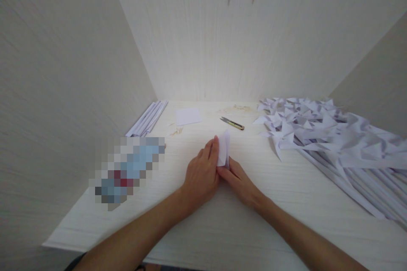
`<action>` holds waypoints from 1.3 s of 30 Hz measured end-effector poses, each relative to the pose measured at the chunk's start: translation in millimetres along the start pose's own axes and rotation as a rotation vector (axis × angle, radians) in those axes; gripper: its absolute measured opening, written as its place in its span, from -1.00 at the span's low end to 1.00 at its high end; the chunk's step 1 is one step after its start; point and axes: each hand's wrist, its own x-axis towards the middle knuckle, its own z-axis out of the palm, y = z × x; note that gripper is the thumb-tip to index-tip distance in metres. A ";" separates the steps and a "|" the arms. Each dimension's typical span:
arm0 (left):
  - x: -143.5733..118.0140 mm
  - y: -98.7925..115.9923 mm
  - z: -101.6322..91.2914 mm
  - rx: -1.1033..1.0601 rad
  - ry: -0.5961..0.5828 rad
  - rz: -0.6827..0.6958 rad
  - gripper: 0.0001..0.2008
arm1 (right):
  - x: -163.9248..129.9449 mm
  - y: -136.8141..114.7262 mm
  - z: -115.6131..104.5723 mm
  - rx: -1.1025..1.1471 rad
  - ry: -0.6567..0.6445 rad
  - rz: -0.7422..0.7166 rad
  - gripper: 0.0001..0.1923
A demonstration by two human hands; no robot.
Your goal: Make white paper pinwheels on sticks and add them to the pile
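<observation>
Both hands are mid-worktop on a small folded white paper piece (224, 149): left hand (201, 175) pinches its left side, right hand (239, 182) pinches the bottom. Slim snips (232, 123) lie behind, and a spiky pile of folded paper (321, 129) fills the right edge.

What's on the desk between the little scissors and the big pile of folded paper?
Nothing: in the head view, bare desk lies between the scissors and the pile of folded paper.

Two bare forearms, no sleeves, left hand (201, 175) and right hand (241, 182) without rings or watch
</observation>
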 end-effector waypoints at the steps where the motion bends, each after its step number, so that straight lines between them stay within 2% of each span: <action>1: -0.2 0.6 -0.9 0.010 -0.009 -0.006 -0.30 | -0.3 -0.8 -0.6 -0.001 -0.009 0.010 -0.76; 5: -0.5 2.6 -1.1 0.042 -0.002 -0.002 -0.32 | 0.4 -1.7 -0.7 0.003 0.010 0.020 -0.67; 11: -2.6 6.7 3.0 -0.056 0.016 0.000 -0.27 | 3.9 2.2 0.1 0.017 0.171 0.055 -0.65; 14: -3.5 5.7 -1.2 -0.262 0.015 0.007 -0.25 | 5.8 4.2 -2.5 0.092 0.255 0.088 -0.70; 16: -1.6 2.6 -6.6 -0.465 0.050 -0.036 -0.37 | 7.5 5.9 -4.6 0.153 0.275 0.123 -0.72; 18: 2.4 -1.6 -12.1 -0.690 0.073 -0.146 -0.55 | 9.0 7.2 -6.1 0.194 0.272 0.158 -0.71; 20: 6.8 -5.8 -15.5 -0.889 -0.048 -0.264 -0.60 | 9.9 7.3 -6.4 0.200 0.248 0.169 -0.71; 23: 10.0 -9.8 -15.1 -1.066 -0.242 -0.348 -0.56 | 9.0 5.1 -5.4 0.156 0.154 0.137 -0.73; 25: 9.9 -11.2 -12.9 -1.071 -0.265 -0.371 -0.57 | 7.4 3.2 -4.5 0.082 0.117 0.114 -0.71; 30: 10.3 -13.3 -14.3 -0.934 -0.207 -0.356 -0.47 | 5.0 0.7 -5.2 -0.077 0.151 0.140 -0.66; 34: 11.7 -12.9 -19.3 -0.847 -0.219 -0.245 -0.42 | 5.0 -0.1 -6.0 -0.081 0.126 0.127 -0.63; 39: 10.7 -15.0 -16.5 -0.773 -0.201 -0.207 -0.44 | 5.3 3.6 -6.4 -0.012 0.147 0.091 -0.66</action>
